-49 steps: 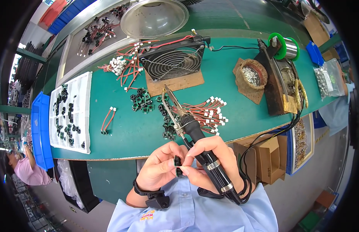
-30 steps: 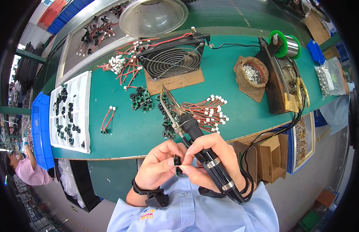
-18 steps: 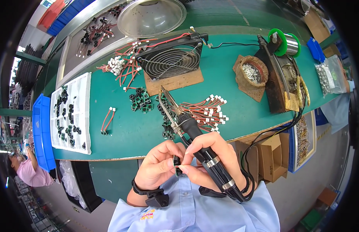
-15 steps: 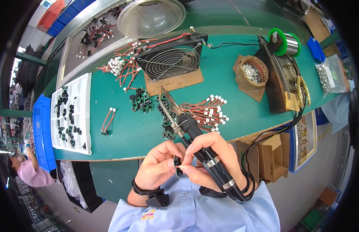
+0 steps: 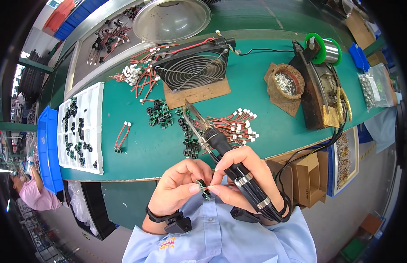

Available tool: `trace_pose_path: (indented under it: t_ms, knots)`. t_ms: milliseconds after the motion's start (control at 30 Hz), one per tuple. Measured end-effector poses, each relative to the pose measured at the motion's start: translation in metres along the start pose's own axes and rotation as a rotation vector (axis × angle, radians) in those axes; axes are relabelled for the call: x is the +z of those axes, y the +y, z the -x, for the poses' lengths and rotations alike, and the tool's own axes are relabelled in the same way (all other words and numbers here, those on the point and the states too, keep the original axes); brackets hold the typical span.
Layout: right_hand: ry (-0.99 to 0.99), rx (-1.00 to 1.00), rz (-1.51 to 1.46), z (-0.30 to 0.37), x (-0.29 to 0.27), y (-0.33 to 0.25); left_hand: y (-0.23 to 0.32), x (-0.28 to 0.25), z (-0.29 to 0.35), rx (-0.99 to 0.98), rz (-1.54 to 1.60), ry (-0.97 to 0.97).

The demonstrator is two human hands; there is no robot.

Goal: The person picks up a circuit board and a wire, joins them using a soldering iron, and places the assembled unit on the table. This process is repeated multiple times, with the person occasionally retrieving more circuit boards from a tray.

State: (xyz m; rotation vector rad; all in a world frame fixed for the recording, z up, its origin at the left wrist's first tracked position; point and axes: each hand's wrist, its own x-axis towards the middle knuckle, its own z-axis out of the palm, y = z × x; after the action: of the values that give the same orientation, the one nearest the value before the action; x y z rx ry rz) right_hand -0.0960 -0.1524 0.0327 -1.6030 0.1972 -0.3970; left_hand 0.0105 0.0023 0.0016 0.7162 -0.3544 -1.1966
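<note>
1. Head view: one small circuit board (image 5: 204,189) is held upright off the middle of the near edge of the tabletop (image 5: 151,151), in front of the shirt.
2. By the left hand (image 5: 177,186), nearly closed, this board is pinched between thumb and fingers, probably so that it is kept steady.
3. The right hand (image 5: 264,180) is curled around one soldering iron (image 5: 217,141); by its thumb and forefinger, almost meeting, a thin red wire (image 5: 227,185) is pinched against the board. The iron's tip is pointed toward the far edge, presumably so that heat is kept off the fingers.
4. One fan (image 5: 192,70) is stood near the far edge, perhaps for fumes.
5. Two board piles are laid between fan and hands: a left pile (image 5: 159,115) and a right pile (image 5: 191,149). A wire bunch (image 5: 234,125) is fanned out beside the latter, apparently for easy picking; its wires are too tangled to be counted.
6. One white tray (image 5: 96,131) is set along the left edge; one pot (image 5: 273,90) and one spool (image 5: 330,51) are placed toward the far right corner.
</note>
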Motion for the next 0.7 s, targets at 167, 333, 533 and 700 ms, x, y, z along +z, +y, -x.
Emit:
trace_pose_path:
  t_ms: [167,333,533,700]
  knots:
    - [0.051,-0.128,0.093,-0.002,0.001,0.004,0.003,0.004,0.0,0.019,-0.12,0.068]
    - [0.072,-0.127,0.136,-0.001,0.0,0.005,0.002,0.0,0.003,0.029,-0.153,0.074]
    - [0.13,-0.095,0.042,0.0,0.005,0.006,0.004,0.011,0.0,0.005,-0.148,0.187]
    - [0.011,-0.128,0.122,-0.002,-0.006,0.006,0.003,0.013,-0.003,-0.012,-0.131,0.176]
